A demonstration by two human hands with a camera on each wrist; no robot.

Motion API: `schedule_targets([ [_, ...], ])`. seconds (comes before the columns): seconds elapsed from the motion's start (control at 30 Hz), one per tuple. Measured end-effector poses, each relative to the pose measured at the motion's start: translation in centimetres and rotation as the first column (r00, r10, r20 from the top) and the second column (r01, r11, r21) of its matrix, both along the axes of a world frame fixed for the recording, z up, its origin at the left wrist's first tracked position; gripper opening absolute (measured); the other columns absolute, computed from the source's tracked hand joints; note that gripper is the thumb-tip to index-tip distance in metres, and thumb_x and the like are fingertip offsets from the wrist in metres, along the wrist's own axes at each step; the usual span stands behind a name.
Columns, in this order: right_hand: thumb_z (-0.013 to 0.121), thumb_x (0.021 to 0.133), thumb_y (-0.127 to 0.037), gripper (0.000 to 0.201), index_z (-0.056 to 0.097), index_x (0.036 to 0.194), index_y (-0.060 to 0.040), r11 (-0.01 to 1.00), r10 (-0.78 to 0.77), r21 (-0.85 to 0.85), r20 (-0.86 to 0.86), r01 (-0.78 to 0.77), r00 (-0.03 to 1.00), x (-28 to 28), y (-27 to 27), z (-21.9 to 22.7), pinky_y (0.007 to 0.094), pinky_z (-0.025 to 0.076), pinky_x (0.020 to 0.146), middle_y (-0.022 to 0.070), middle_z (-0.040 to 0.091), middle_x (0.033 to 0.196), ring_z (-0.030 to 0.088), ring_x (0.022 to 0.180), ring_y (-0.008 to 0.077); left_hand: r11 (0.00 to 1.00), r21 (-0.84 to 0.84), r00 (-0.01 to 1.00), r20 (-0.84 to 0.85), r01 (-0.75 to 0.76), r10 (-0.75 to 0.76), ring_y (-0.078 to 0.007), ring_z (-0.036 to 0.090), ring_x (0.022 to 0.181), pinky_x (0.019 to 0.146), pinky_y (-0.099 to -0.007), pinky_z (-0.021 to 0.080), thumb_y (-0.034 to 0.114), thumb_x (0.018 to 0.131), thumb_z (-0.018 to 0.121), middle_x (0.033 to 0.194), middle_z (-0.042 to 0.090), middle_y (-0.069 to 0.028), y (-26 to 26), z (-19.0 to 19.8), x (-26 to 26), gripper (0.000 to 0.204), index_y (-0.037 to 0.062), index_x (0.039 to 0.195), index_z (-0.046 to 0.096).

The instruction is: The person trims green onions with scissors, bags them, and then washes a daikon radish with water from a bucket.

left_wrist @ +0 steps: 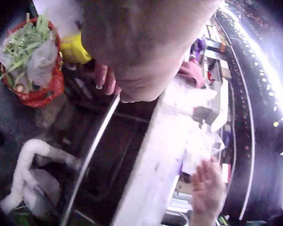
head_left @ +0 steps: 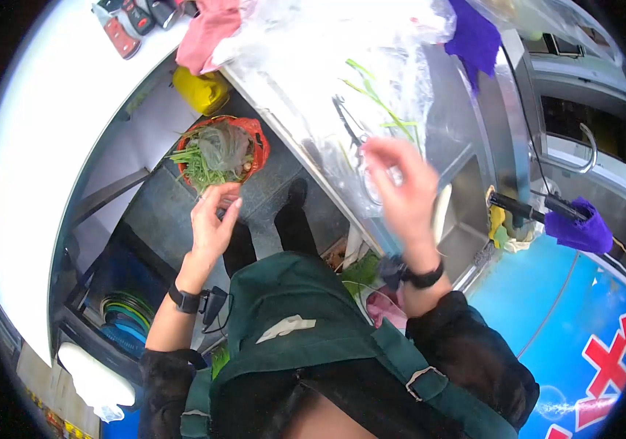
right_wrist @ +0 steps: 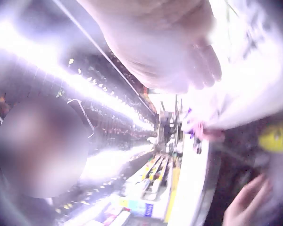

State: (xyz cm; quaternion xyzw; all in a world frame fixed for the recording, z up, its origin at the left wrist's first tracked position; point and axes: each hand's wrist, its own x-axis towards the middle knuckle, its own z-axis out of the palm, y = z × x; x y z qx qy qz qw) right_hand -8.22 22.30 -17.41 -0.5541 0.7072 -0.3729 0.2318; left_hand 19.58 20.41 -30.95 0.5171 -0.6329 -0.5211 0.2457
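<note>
Here the right hand (head_left: 399,192) hangs over the steel counter (head_left: 305,124), its grip spread, fingers loose and a little blurred, holding nothing. Its fingertips sit just above a clear plastic bag (head_left: 342,51) that lies flat across the counter, with a few green stalks (head_left: 382,106) on the film; the sheet probably keeps the cuttings off the metal. A dark tool that looks like scissors or tongs (head_left: 346,121) lies on the plastic just beside the fingers, within easy reach.

The left hand (head_left: 212,223) is held lower, off the counter's edge, palm turned up, grip open and empty. It hovers above a red basket (head_left: 254,143) on the floor, which holds greens (head_left: 196,164) under a grey net; the basket stands under the edge, likely so scraps can fall into it. A yellow bag (head_left: 201,89) sits behind it.

Past the right hand the counter drops into a sink (head_left: 466,219), with a purple cloth (head_left: 580,230) draped over a handle.
</note>
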Motion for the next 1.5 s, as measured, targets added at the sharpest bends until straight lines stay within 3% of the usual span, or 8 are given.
schedule_targets([
  [0.1,0.069,0.074,-0.004,0.023,0.064,0.096,-0.0055,0.992,0.120,0.031,-0.482,-0.121,0.868,-7.4,-2.1,-0.6,0.0367,0.050,0.073,0.0095,0.064,0.088,0.062,0.082,0.0264,0.978,-0.135,0.974,-0.141,0.156,-0.175,-0.0201,0.064,0.081,0.070,-0.0312,0.052,-0.001,0.080,0.065,0.094,0.062,-0.0084,-1.0,7.1,-4.2,0.024,0.0040,0.103,0.062],
  [0.33,0.068,0.074,-0.008,0.013,0.064,0.086,-0.0084,0.954,0.288,0.148,-0.699,-0.262,0.654,-11.4,-4.1,-4.6,0.0396,0.050,0.071,0.0084,0.058,0.086,0.059,0.086,0.0272,0.645,-0.571,0.859,0.282,0.507,-0.427,-0.0263,0.059,0.088,0.075,-0.0362,0.051,0.002,0.074,0.062,0.093,0.060,-0.0067,-5.5,10.5,-14.9,0.019,0.0058,0.092,0.062],
  [0.53,0.066,0.074,-0.010,0.006,0.068,0.080,-0.0098,0.976,0.217,0.111,-0.384,-0.189,0.897,-12.7,-3.6,-2.7,0.0369,0.051,0.067,0.0085,0.061,0.077,0.062,0.075,0.0263,0.486,-0.391,0.607,0.658,0.782,-0.445,-0.0246,0.060,0.084,0.074,-0.0363,0.050,0.010,0.074,0.057,0.083,0.057,-0.0053,-7.3,8.1,-17.7,0.002,0.0085,0.074,0.058],
  [0.63,0.066,0.076,-0.008,0.011,0.072,0.086,-0.0085,0.999,0.025,0.047,-0.183,-0.017,0.983,-14.3,-1.8,-0.2,0.0310,0.051,0.060,0.0068,0.066,0.075,0.063,0.066,0.0193,0.630,-0.373,0.719,0.500,0.681,-0.482,-0.0257,0.063,0.077,0.069,-0.0372,0.050,0.011,0.075,0.064,0.077,0.061,-0.0098,-8.9,10.4,-17.2,0.005,0.0063,0.076,0.061],
  [0.7,0.066,0.078,-0.006,0.012,0.072,0.088,-0.0065,0.985,-0.130,0.121,0.034,0.125,0.991,-15.3,-0.3,0.8,0.0275,0.049,0.056,0.0057,0.067,0.075,0.062,0.062,0.0149,0.773,-0.345,0.846,0.241,0.532,-0.475,-0.0279,0.063,0.068,0.062,-0.0369,0.048,0.009,0.075,0.068,0.074,0.063,-0.0132,-10.7,10.4,-17.2,0.010,0.0036,0.082,0.064],
  [0.87,0.068,0.080,-0.002,0.012,0.071,0.091,0.0000,0.921,-0.382,0.110,0.442,0.374,0.812,-16.1,1.5,0.4,0.0213,0.047,0.049,0.0030,0.067,0.073,0.060,0.060,0.0076,0.708,-0.412,0.812,0.402,0.573,-0.423,-0.0288,0.063,0.080,0.069,-0.0376,0.049,0.007,0.076,0.067,0.085,0.063,-0.0116,-13.6,10.2,-20.2,0.017,0.0055,0.092,0.064],
  [1.4,0.072,0.072,-0.009,0.021,0.070,0.091,-0.0020,0.924,-0.117,0.345,-0.156,0.165,0.981,-14.6,2.6,-5.2,0.0340,0.053,0.072,0.0173,0.069,0.081,0.069,0.075,0.0278,0.714,-0.462,0.843,0.391,0.526,-0.368,-0.0323,0.061,0.081,0.069,-0.0398,0.049,0.010,0.080,0.063,0.082,0.060,-0.0117,-14.7,8.3,-21.9,0.009,0.0061,0.088,0.061],
  [1.5,0.073,0.072,-0.007,0.020,0.069,0.090,0.0003,0.906,-0.227,0.368,0.009,0.207,0.974,-15.3,3.0,-5.3,0.0320,0.052,0.064,0.0139,0.069,0.077,0.067,0.067,0.0207,0.480,-0.354,0.597,0.477,0.803,-0.645,-0.0328,0.060,0.082,0.072,-0.0406,0.048,0.012,0.076,0.066,0.084,0.058,-0.0118,-12.1,9.7,-19.7,0.013,0.0071,0.087,0.062],
])
